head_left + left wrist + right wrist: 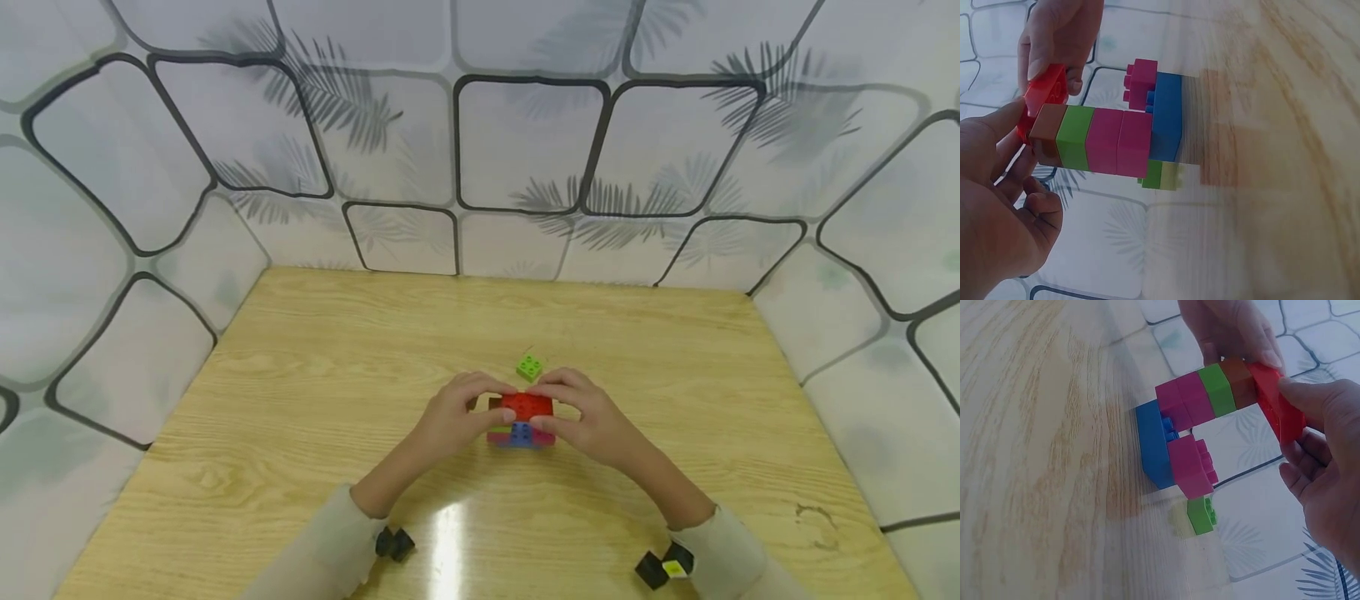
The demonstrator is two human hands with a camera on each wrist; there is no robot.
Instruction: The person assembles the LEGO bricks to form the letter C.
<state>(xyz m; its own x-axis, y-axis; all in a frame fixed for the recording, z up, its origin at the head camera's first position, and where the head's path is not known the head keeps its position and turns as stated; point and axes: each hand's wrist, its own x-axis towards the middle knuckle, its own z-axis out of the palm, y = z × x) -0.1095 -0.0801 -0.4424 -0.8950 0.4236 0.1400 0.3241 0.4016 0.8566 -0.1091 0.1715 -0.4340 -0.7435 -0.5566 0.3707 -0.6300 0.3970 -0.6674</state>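
Both hands hold a long red brick [527,406] at the top of a brick column. My left hand [453,417] pinches its left end over the brown brick [1047,125]. At the other end, my right hand [596,421] has thumb in front and fingers behind. Below the brown brick come a green brick [1075,134] and two pink bricks [1117,142], stacked on one end of a blue base brick [1167,115]. A separate pink brick [1190,464] sits on the base's opposite end, studs bare. The red brick overhangs that side.
A loose lime-green brick [528,367] lies on the wooden table [360,333] just behind the build. Patterned fabric walls [405,133] border the table at the back and both sides. Black wrist devices [393,544] sit at the sleeve cuffs.
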